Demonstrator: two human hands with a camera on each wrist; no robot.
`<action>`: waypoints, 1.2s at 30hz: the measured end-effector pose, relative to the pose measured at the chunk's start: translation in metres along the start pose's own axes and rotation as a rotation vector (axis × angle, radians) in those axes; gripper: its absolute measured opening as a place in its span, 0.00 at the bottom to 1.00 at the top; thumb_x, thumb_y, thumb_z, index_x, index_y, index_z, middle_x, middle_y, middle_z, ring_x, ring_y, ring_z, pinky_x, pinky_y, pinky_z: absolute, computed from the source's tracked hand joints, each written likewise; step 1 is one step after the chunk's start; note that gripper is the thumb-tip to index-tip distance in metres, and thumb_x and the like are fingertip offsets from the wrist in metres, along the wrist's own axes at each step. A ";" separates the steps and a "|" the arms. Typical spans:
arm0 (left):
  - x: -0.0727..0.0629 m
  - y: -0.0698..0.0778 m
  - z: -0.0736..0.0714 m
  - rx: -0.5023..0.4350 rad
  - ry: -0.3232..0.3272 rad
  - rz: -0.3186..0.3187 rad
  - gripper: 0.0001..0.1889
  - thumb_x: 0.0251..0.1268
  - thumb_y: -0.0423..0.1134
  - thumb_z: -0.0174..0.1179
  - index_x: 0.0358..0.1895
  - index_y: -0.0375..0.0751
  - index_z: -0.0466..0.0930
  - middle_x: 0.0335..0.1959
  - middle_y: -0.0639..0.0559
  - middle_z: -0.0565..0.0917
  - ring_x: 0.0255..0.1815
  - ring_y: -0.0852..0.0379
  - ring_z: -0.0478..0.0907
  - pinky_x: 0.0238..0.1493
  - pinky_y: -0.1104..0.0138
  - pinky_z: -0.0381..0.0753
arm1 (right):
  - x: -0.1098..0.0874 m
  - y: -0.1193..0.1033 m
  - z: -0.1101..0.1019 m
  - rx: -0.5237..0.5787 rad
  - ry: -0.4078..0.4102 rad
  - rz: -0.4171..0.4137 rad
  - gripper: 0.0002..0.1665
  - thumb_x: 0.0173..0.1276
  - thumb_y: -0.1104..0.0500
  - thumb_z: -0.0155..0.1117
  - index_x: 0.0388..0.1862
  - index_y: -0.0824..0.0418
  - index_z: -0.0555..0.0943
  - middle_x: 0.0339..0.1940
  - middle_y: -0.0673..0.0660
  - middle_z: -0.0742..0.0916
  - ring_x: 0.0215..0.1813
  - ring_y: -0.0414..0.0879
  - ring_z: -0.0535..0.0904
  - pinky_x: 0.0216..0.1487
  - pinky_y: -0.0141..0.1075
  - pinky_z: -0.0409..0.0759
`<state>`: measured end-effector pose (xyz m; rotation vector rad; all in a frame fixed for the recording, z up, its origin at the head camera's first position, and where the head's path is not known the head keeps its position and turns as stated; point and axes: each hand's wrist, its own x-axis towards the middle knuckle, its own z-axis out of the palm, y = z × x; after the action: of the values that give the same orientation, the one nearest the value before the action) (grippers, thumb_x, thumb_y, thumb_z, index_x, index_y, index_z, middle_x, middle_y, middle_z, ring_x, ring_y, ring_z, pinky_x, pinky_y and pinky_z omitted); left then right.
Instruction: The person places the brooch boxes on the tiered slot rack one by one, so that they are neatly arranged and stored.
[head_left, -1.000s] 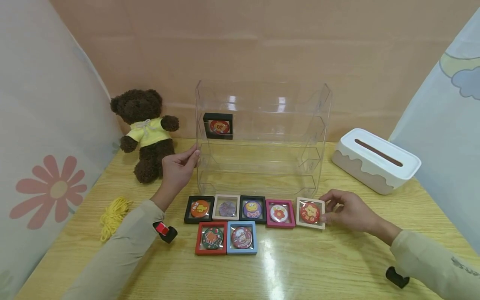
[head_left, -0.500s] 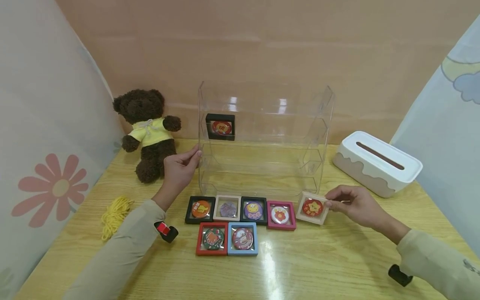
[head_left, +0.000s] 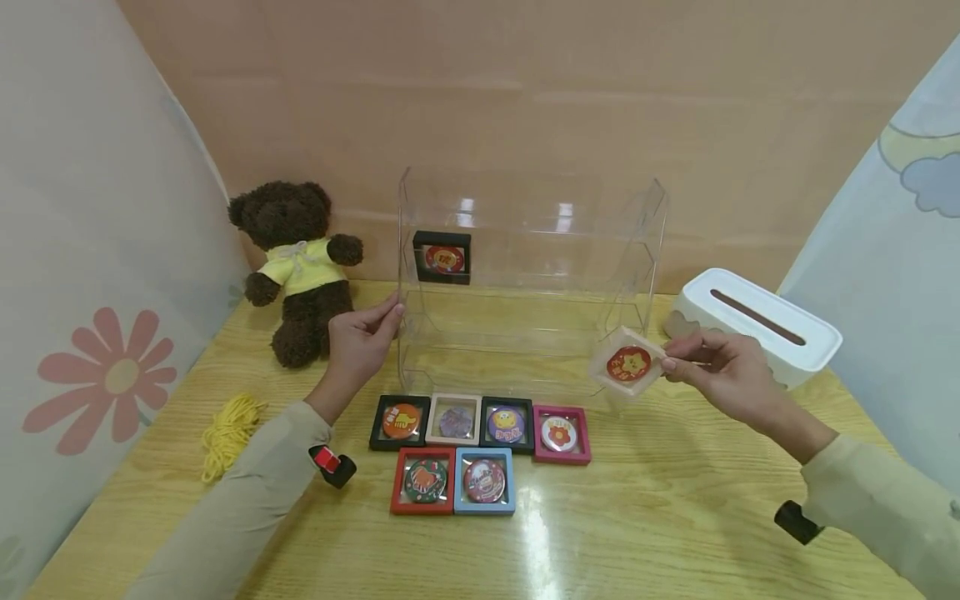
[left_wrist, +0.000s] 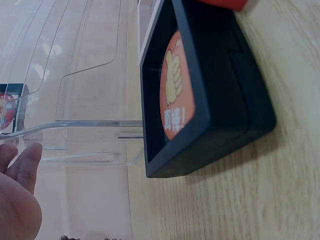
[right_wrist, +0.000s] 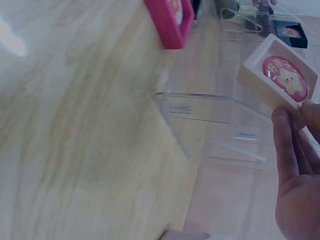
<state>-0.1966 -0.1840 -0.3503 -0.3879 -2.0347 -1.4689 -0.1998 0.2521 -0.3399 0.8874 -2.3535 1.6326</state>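
Right hand (head_left: pixel 731 375): fingertip pinch, thumb and fingers closed on the right corner of the square cream frame with a round red star badge (head_left: pixel 627 363). Frame is raised off the light wood table (head_left: pixel 675 533) and sticks out left from the fingertips, badge side showing in the head view. It's square, so no real long axis; it's rotated corner-on, edges not parallel to the rack. Sits by the right end of the clear plastic tiered rack (head_left: pixel 525 292), low down; can't tell if they touch. Right hand is clearly the nearer one. Left hand (head_left: pixel 360 342) is at the opposite end, pinching the rack's left side edge. Square black frame with a red-and-gold badge (head_left: pixel 442 257) is high on the rack, left end. Square magenta frame with a flower badge (head_left: pixel 562 435) lies to the left and near.
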 end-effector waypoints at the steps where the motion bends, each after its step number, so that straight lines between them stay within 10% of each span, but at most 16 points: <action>1: 0.000 0.000 0.000 0.000 0.000 0.000 0.11 0.64 0.25 0.59 0.47 0.21 0.79 0.39 0.33 0.82 0.27 0.34 0.81 0.26 0.79 0.79 | 0.003 -0.002 0.000 0.044 0.014 -0.013 0.08 0.56 0.83 0.61 0.30 0.74 0.80 0.34 0.59 0.84 0.31 0.43 0.85 0.31 0.35 0.84; 13: 0.000 -0.001 0.001 0.017 0.007 0.012 0.11 0.64 0.24 0.58 0.47 0.21 0.79 0.35 0.33 0.83 0.26 0.33 0.81 0.26 0.79 0.79 | 0.037 -0.022 0.006 0.274 0.172 -0.014 0.02 0.57 0.83 0.59 0.30 0.82 0.77 0.35 0.58 0.86 0.34 0.44 0.85 0.35 0.34 0.83; 36: -0.001 -0.001 -0.001 -0.036 0.006 -0.040 0.11 0.64 0.24 0.58 0.47 0.22 0.79 0.42 0.33 0.81 0.32 0.34 0.81 0.29 0.74 0.82 | 0.101 -0.052 0.045 0.086 0.247 -0.011 0.03 0.59 0.77 0.63 0.30 0.79 0.78 0.33 0.53 0.86 0.35 0.42 0.85 0.35 0.34 0.84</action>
<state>-0.1966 -0.1852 -0.3514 -0.3590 -2.0246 -1.5310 -0.2442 0.1606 -0.2724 0.6663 -2.1241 1.7396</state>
